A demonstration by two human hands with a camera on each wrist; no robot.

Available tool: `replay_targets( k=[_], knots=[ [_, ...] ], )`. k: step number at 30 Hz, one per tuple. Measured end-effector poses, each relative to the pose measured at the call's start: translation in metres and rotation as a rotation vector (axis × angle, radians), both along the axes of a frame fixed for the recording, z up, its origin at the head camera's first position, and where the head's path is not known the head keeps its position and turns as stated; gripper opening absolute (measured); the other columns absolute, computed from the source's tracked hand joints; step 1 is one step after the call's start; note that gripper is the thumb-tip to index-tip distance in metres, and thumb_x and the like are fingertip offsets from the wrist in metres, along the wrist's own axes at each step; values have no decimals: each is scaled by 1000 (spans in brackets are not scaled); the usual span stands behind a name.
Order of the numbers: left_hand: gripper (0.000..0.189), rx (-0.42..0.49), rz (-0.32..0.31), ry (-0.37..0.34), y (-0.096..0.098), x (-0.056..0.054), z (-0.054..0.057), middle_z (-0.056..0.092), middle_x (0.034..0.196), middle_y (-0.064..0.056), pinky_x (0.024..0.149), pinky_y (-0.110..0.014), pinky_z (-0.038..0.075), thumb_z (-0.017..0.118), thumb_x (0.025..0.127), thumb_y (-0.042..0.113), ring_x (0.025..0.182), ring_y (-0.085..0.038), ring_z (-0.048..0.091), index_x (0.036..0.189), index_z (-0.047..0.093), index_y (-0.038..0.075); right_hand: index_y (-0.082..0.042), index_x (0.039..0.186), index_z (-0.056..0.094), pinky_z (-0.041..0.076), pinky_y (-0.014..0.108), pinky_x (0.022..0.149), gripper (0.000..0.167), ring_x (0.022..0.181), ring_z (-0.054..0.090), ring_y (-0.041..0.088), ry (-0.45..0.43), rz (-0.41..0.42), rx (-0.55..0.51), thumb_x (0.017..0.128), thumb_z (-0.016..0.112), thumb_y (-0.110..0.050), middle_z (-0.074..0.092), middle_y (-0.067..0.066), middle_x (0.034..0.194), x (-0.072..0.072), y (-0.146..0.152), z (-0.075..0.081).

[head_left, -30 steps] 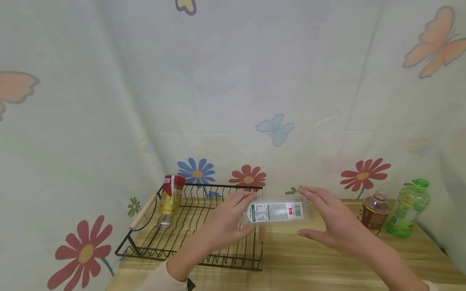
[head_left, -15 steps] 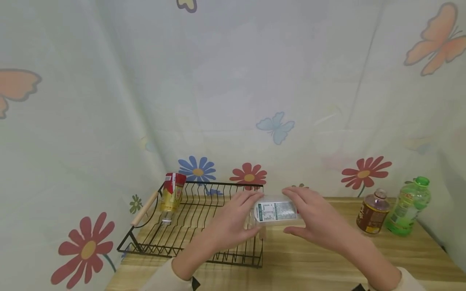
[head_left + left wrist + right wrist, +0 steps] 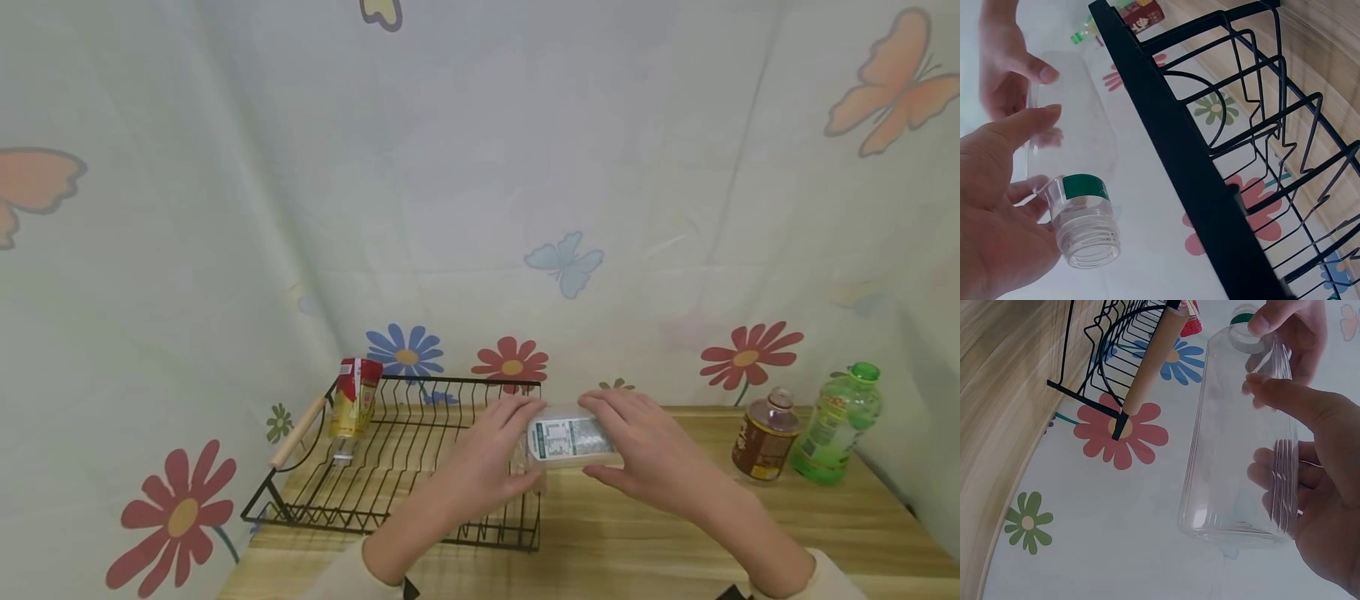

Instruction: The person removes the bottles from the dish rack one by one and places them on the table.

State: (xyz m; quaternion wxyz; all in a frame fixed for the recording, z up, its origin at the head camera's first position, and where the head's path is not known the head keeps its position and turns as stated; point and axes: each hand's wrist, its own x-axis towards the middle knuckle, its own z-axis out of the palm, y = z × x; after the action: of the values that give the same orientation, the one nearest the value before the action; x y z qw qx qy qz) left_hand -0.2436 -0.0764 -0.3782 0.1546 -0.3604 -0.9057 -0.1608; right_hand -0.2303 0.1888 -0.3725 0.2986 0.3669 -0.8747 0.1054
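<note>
A clear, uncapped plastic bottle with a white printed label is held sideways in the air by both hands, over the rack's right end in the head view. My left hand grips its neck end; in the left wrist view the threaded mouth sticks out past the palm, below a green band. Around the body, nearer the base, my right hand curls with thumb and fingers on opposite sides. Through the clear wall in the right wrist view, fingers show behind it.
A black wire rack with wooden handles stands left on the wooden table. In its back left corner leans a red and yellow bottle, neck down. At right stand a brown-labelled bottle and a green bottle.
My right hand has moved left along the bottle, closer to my left hand, and now covers more of the label. My left hand and the bottle have shifted slightly right.
</note>
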Motion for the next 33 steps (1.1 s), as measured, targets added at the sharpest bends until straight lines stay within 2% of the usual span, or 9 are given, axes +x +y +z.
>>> replay_targets(
  k=[12, 21, 26, 33],
  knots=[
    [86, -12, 35, 88, 5, -3, -8, 54, 151, -2, 107, -37, 53, 91, 84, 39, 134, -20, 52, 156, 50, 13, -2, 137, 61, 52, 59, 104, 85, 123, 63, 37, -17, -16, 23, 70, 102, -34, 65, 14, 135, -5, -2, -5],
    [85, -8, 24, 132, 8, -4, -8, 55, 150, -2, 108, -33, 51, 92, 83, 39, 132, -19, 52, 154, 52, 13, -2, 139, 60, 52, 60, 103, 90, 125, 62, 37, -4, -23, 41, 69, 102, -36, 64, 14, 137, -7, -6, -7],
    [84, -26, 22, 141, 10, -4, -6, 56, 150, -2, 111, -34, 49, 92, 83, 37, 133, -20, 52, 153, 52, 12, 0, 140, 59, 53, 59, 103, 91, 125, 61, 37, -1, -24, 58, 68, 103, -35, 63, 15, 137, -7, -8, -7],
    [85, -46, 20, 117, 10, -3, -6, 55, 151, -2, 113, -37, 48, 93, 83, 38, 137, -21, 50, 154, 52, 13, -1, 139, 59, 56, 55, 100, 91, 123, 62, 34, 21, -23, 71, 67, 103, -34, 64, 13, 133, -7, -8, -11]
  ],
)
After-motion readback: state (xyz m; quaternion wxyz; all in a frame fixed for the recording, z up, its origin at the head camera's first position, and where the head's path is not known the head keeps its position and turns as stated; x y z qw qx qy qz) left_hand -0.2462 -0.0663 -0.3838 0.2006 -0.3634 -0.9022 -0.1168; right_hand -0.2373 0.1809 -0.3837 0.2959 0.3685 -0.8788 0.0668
